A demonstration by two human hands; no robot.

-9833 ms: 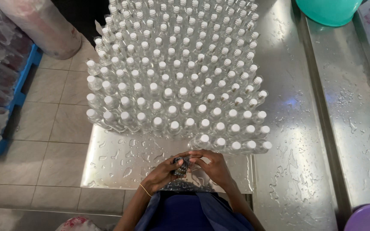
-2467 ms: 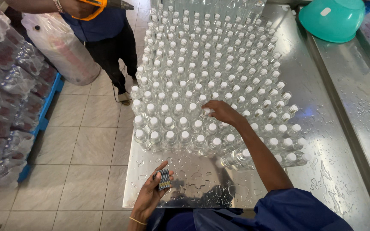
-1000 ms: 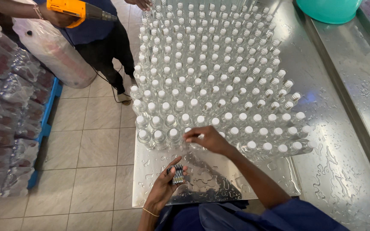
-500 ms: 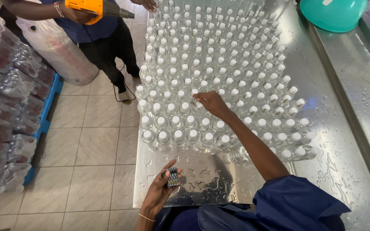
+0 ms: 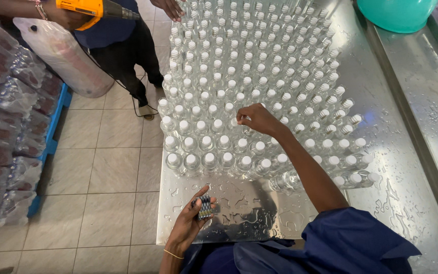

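Observation:
Several rows of clear plastic bottles point(image 5: 239, 86) with white caps stand packed together on a wet steel table point(image 5: 381, 101). My right hand point(image 5: 257, 118) reaches over the near rows, its fingers pinched at the cap of one bottle point(image 5: 240, 121). My left hand point(image 5: 193, 219) is held low over the table's front edge and grips a small dark stack of seals point(image 5: 205, 207). My blue sleeve point(image 5: 351, 243) fills the bottom right.
Another person point(image 5: 112, 35) stands at the far left of the table and holds an orange heat gun point(image 5: 95, 8). A teal bowl point(image 5: 396, 12) sits at the top right. Wrapped bottle packs point(image 5: 1, 122) are stacked on the left over a tiled floor.
My right hand has moved around among the near rows, ending at a bottle cap a little further in. My left hand keeps hold of the small stack near the table edge.

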